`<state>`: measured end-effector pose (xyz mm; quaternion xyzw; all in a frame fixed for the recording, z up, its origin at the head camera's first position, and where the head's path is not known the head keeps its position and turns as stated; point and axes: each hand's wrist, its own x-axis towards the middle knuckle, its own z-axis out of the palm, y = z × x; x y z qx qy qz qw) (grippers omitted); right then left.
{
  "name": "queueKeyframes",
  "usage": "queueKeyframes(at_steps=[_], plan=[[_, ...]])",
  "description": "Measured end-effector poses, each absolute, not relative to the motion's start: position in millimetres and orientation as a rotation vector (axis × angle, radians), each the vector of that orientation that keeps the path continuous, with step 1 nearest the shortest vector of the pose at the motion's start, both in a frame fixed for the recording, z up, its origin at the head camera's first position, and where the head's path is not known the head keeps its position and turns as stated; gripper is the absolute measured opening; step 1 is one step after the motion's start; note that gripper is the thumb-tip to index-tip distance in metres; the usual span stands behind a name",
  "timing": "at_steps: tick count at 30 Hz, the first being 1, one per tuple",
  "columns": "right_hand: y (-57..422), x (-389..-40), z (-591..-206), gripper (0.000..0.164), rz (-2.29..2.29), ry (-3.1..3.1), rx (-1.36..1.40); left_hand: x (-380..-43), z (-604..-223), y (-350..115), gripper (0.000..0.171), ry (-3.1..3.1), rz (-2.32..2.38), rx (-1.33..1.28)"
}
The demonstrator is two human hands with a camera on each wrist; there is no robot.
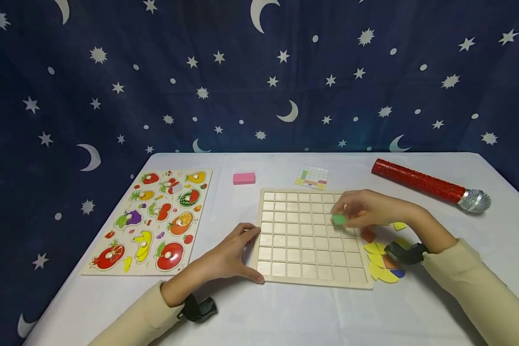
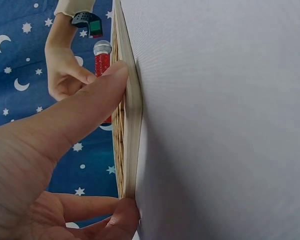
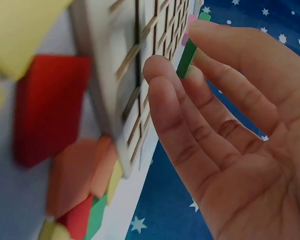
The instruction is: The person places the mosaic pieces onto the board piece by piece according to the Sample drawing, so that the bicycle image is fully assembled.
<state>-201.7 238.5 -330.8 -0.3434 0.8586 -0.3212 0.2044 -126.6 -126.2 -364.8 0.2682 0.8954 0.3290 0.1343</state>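
A wooden grid board with raised square cells lies flat on the white table. My left hand rests at its left side, thumb at the near left corner and fingers at the left edge. In the left wrist view, the thumb touches the top of the board's edge. Over the board's right part, my right hand pinches a green square tile between thumb and fingers. The right wrist view shows that green tile edge-on, close over the cells.
Yellow, orange, red and blue pieces lie right of the board. Behind it are a pattern card and a pink block. A fruit puzzle lies left, a red microphone back right. A starry cloth hangs behind.
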Motion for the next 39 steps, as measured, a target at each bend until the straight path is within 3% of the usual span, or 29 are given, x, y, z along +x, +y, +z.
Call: queueKeyframes(at_steps=[39], plan=[[140.8, -229.5, -332.7, 0.03, -0.836, 2.275, -1.173, -125.8, -364.3, -126.0, 0.103, 2.574, 0.997, 0.771]])
